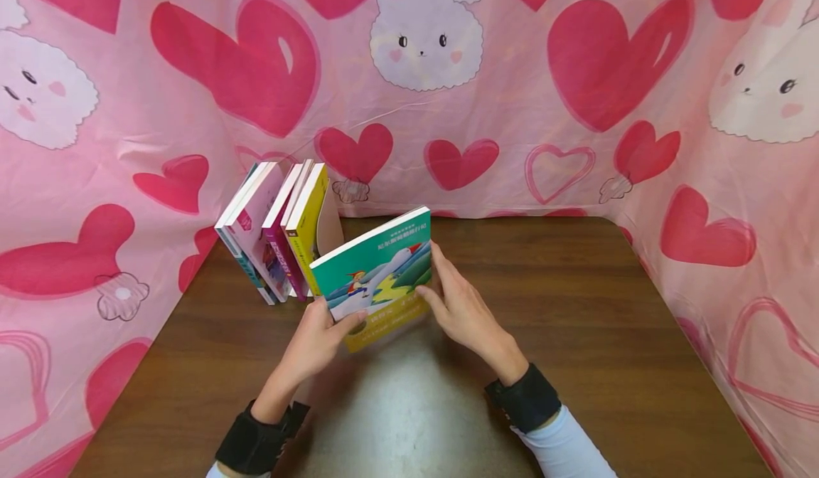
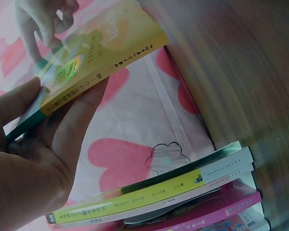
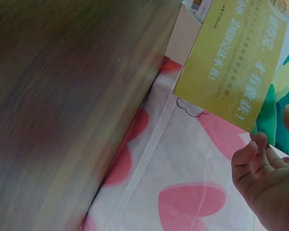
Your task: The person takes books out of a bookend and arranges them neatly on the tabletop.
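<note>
Both hands hold a book (image 1: 379,268) up over the table, tilted, with a green illustrated cover and a yellow paper band (image 3: 226,62) along its lower part. The cover's print appears upside down in the head view. My left hand (image 1: 316,339) grips the lower left corner, thumb on the cover; in the left wrist view the printed spine (image 2: 106,72) lies between thumb and fingers. At the right edge my right hand (image 1: 463,307) pinches the book, its thumb over the cover. Curled fingers (image 3: 245,156) show at that edge in the right wrist view.
Left of the held book stands a row of upright books, among them a yellow one (image 1: 309,208), a magenta one (image 1: 281,250) and a pink one (image 1: 259,215). A pale panel (image 1: 330,225) stands beside them. Pink heart-print cloth (image 1: 409,122) walls the wooden table (image 1: 576,321).
</note>
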